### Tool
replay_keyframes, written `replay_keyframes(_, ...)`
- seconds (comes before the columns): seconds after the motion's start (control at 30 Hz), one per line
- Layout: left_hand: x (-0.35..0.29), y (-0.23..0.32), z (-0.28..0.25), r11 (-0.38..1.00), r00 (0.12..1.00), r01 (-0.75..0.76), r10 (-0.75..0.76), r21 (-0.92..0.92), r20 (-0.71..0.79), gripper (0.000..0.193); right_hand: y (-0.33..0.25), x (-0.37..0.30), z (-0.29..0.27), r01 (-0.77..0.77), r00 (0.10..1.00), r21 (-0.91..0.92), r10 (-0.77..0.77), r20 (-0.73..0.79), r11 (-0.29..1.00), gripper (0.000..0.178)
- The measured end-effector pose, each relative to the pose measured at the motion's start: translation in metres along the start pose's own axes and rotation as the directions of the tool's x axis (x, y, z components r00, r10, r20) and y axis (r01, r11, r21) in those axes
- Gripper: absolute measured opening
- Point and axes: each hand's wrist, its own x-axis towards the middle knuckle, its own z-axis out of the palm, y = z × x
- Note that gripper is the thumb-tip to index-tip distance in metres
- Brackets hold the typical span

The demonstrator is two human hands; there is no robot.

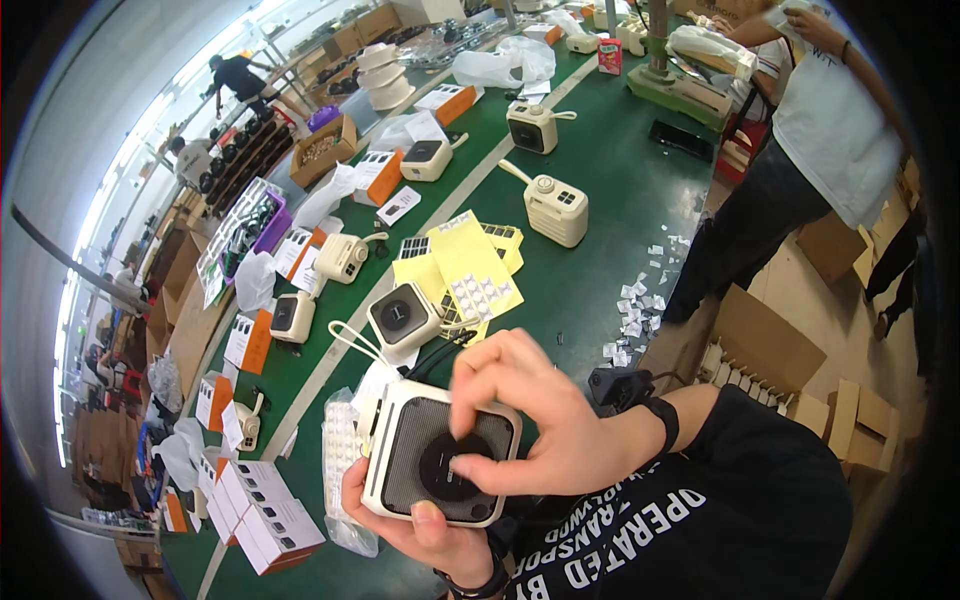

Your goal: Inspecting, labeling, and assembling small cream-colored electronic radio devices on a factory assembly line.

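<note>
In the head view, the left hand [425,525] cups a cream-coloured portable speaker [440,462] from below, its fingers wrapped around the underside and the thumb lying across the lower front edge, so the speaker is held close to the body over the near edge of the green workbench [610,190]. The right hand [530,415] comes in from the right, wearing a black wristband [662,420], and its fingers are drawn narrowly together, thumb and forefinger pinching at the black round centre [457,466] of the speaker's dark grille; whether anything small sits between the fingertips cannot be told. Just beyond the hands another speaker of the same kind [403,316] sits on the bench with a white strap, beside yellow sheets carrying small square pads [470,270]. Further up the bench stand more cream speakers, one lying on its side [556,208] and one upright [531,127]. Along the left edge lie white and orange boxes [262,515], and a clear plastic bag [338,450] lies beside the held speaker. Small paper scraps [640,310] litter the right edge of the bench. A person in a pale shirt [830,130] stands to the right.
</note>
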Motion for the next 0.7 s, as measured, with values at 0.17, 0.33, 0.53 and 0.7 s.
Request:
replay_keyframes(0.17,-0.002,-0.007,-0.023,0.999,0.998,-0.053,0.054,0.009,-0.017,0.067,0.014,-0.006,0.037,-0.348,0.937,0.644,0.233,0.261,0.681,0.057)
replay_keyframes(0.33,0.008,-0.011,-0.073,0.997,0.996,-0.079,0.079,0.002,-0.036,0.064,0.052,0.057,0.045,-0.667,0.724,0.491,0.332,0.604,0.560,0.034)
replay_keyframes(0.53,0.028,-0.019,-0.119,0.994,0.983,-0.003,0.023,0.106,-0.183,0.060,0.286,0.227,0.005,-0.486,0.866,-0.450,0.480,-0.137,0.749,0.068)
replay_keyframes(0.7,0.036,-0.013,-0.161,0.982,0.898,0.117,-0.042,0.145,-0.439,0.060,0.359,0.259,0.004,-0.631,0.691,-0.682,0.667,-0.278,0.369,0.098)
